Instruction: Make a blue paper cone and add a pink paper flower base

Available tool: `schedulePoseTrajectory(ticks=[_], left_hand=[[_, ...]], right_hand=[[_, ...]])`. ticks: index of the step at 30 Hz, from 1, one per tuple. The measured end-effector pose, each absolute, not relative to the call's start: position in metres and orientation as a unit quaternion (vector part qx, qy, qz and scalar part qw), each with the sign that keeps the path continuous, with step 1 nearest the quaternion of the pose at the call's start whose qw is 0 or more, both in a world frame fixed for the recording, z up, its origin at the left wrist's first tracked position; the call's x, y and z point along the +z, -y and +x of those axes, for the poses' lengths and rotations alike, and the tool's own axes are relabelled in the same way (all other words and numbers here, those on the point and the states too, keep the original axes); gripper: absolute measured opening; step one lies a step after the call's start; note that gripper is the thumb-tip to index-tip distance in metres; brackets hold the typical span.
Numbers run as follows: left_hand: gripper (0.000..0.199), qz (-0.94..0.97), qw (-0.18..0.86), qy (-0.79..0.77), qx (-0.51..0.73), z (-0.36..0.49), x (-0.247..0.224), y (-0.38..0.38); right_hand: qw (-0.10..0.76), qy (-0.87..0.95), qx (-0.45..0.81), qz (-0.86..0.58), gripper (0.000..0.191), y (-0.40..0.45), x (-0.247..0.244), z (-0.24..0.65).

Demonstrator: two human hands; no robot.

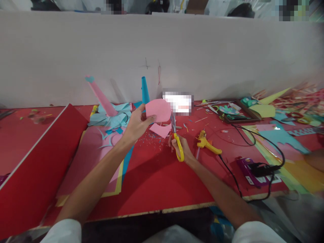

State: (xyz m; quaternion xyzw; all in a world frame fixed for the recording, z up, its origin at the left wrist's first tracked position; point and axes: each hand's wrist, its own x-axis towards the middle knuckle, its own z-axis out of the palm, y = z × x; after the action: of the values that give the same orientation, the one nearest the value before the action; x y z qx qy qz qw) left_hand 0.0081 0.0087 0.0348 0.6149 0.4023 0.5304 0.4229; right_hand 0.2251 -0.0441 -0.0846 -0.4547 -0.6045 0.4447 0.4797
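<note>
A rounded piece of pink paper is pinched between the thumb and fingers of my left hand, raised over the table. My right hand grips yellow-handled scissors, whose blades point up at the paper's right edge. Whether the blades touch the paper I cannot tell. Below it lies a curved pink offcut among small paper scraps. A blue paper cone stands just behind my left hand, and a leaning pink cone rises further left.
Large pink sheets lie at left beside a red upright panel. On the right are a yellow glue gun, a purple box with black cables and a dark tray. Part of another person's arm shows at far right.
</note>
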Motion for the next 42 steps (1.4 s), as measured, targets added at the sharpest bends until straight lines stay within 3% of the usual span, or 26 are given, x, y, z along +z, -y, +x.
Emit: schedulePoseTrajectory(ticks=[21,30,42], left_hand=[[0.028,0.635,0.345,-0.439,0.533,0.0034,0.0302,-0.0104],[0.037,0.625,0.365,-0.424,0.544,0.003,0.0272,-0.0122],[0.032,0.639,0.351,-0.446,0.52,0.0033,0.0275,-0.0103]], right_hand=[[0.468,0.613,0.432,-0.467,0.079,0.0433,-0.0806,0.227],[0.461,0.612,0.43,-0.477,0.077,0.0415,-0.081,0.2277],[0.463,0.611,0.422,-0.484,0.075,0.042,-0.0816,0.228]])
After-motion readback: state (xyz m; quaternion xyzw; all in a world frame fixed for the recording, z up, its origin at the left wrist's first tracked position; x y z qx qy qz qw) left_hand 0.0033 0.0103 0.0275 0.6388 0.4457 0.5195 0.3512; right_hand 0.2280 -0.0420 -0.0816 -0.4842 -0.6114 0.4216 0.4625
